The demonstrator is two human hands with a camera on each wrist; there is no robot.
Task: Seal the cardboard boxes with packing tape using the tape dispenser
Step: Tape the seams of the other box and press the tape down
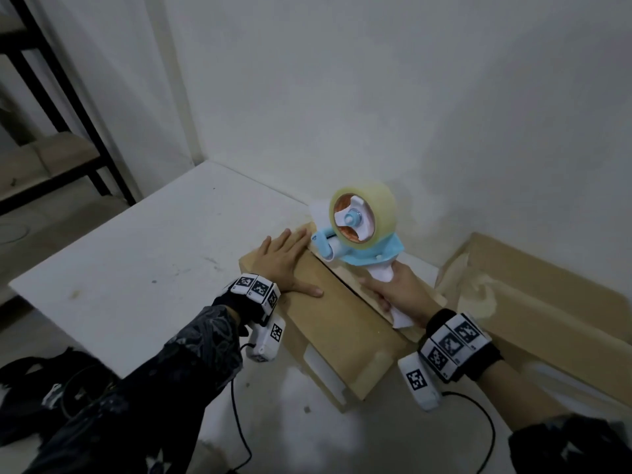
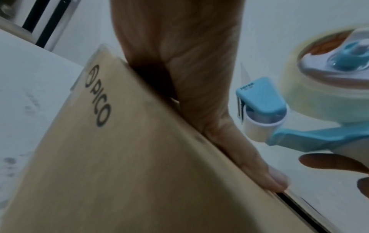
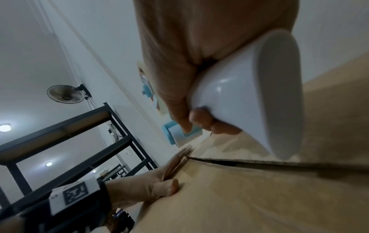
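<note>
A brown cardboard box (image 1: 328, 323) marked PICO (image 2: 97, 97) lies on the white table (image 1: 136, 261), its two top flaps meeting at a dark seam (image 3: 239, 162). My left hand (image 1: 284, 261) lies flat on the left flap with straight fingers, the thumb (image 2: 265, 171) along the seam. My right hand (image 1: 400, 289) grips the white handle (image 3: 249, 97) of a blue tape dispenser (image 1: 359, 234) with a clear tape roll. Its roller end (image 2: 261, 126) hangs just above the far end of the seam.
A larger open cardboard box (image 1: 547, 295) stands at the right against the wall. A black metal shelf rack (image 1: 51, 97) is at the far left. Dark cables and straps (image 1: 68, 381) lie below the table's near edge.
</note>
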